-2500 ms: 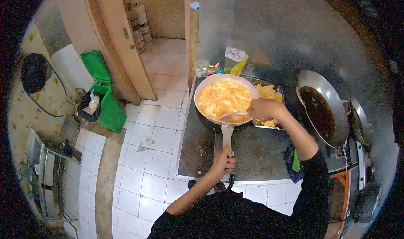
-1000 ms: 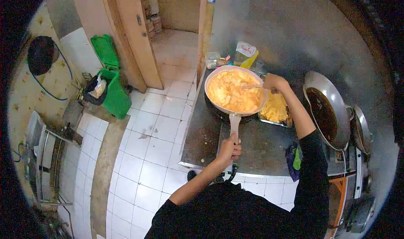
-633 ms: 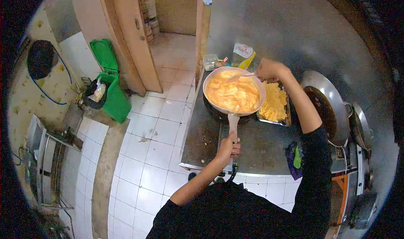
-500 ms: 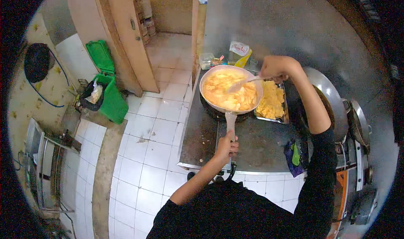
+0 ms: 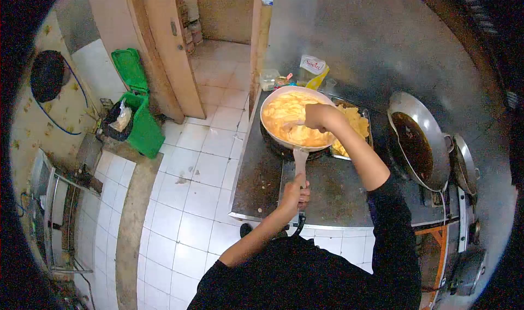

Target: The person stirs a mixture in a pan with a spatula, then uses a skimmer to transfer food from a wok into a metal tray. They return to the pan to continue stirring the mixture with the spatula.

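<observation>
My left hand (image 5: pixel 295 195) is closed around the handle of a light-coloured frying pan (image 5: pixel 300 156), which sits over a black burner (image 5: pixel 273 144). Soft yellow scrambled egg (image 5: pixel 286 110) fills the pan, with runny orange liquid among the curds. Over the pan's right side is my right hand (image 5: pixel 323 117), fingers closed on a spatula (image 5: pixel 293 124). Its pale blade dips into the egg, while the hand hides most of the handle. Just right of the pan lies a metal tray (image 5: pixel 343 157) holding cooked scrambled egg (image 5: pixel 356 125), partly covered by my right forearm.
A large wok (image 5: pixel 431 105) with dark oil stands on the right, beside another pan (image 5: pixel 465 162). Behind the frying pan are a yellow-and-white pouch (image 5: pixel 314 71) and a clear container (image 5: pixel 268 80). A green bin (image 5: pixel 146 127) with its lid up stands on the tiled floor at left.
My right hand has moved left and down over the pan, bringing the spatula lower through the egg. The wok is now uncovered by my arm. My left hand keeps its grip.
</observation>
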Available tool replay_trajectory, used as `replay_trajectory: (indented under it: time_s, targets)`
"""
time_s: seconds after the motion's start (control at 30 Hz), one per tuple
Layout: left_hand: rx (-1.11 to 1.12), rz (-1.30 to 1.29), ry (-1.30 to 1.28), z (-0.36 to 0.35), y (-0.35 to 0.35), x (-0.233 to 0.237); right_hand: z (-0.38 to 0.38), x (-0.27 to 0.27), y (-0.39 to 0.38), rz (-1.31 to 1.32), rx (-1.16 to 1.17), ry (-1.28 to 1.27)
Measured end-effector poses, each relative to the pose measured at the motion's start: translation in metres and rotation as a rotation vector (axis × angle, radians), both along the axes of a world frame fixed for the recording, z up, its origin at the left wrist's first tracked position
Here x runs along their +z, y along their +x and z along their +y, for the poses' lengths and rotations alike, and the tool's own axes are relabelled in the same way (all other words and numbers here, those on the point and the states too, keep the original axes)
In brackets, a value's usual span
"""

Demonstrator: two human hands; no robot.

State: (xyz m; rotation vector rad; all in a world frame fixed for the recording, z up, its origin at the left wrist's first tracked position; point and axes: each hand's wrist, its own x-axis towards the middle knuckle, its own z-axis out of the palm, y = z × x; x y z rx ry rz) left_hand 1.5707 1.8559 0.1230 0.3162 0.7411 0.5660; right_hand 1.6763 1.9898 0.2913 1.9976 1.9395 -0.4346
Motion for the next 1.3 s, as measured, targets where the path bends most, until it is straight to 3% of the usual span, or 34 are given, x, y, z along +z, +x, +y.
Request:
replay_trajectory:
  time_s: [0.17, 0.27, 0.33, 0.37, 0.43, 0.57, 0.67, 0.77, 0.93, 1.13, 1.23, 1.3]
  targets:
    - [0.012, 0.015, 0.045, -0.001, -0.001, 0.000, 0.030, -0.009, -0.003, 0.053, -0.038, 0.037]
    - [0.024, 0.031, 0.047, 0.000, 0.001, -0.004, 0.065, -0.033, 0.023, -0.041, 0.073, 0.063]
    - [0.027, 0.049, 0.066, -0.001, 0.001, -0.003, 0.072, -0.045, 0.052, 0.419, -0.186, 0.222]
    - [0.043, 0.023, 0.041, -0.002, -0.001, 0.003, 0.072, -0.035, 0.062, 0.421, -0.186, 0.222]
    - [0.060, -0.002, 0.015, -0.002, -0.002, 0.006, 0.070, -0.010, 0.081, 0.201, -0.251, -0.013]
    - [0.030, -0.006, 0.004, 0.001, 0.001, -0.001, 0.020, 0.040, 0.110, 0.388, -0.505, -0.097]
    - [-0.001, -0.043, 0.010, 0.001, 0.000, -0.005, -0.018, 0.069, 0.118, 0.347, -0.448, -0.199]
    - [-0.009, -0.048, -0.004, 0.002, 0.000, -0.003, -0.044, 0.064, 0.127, 0.449, -0.396, -0.258]
    - [-0.003, -0.001, 0.018, 0.002, 0.000, -0.001, -0.049, 0.020, 0.113, 0.657, -0.412, -0.506]
    - [-0.024, -0.012, -0.020, 0.003, -0.001, -0.001, -0.020, -0.041, 0.077, 0.758, -0.338, -0.223]
    - [-0.043, 0.000, -0.021, 0.002, -0.001, -0.002, -0.011, -0.058, 0.067, 0.808, -0.443, -0.117]
    - [-0.028, 0.005, 0.010, 0.002, -0.002, 0.001, 0.013, -0.090, 0.081, 0.734, -0.286, -0.002]
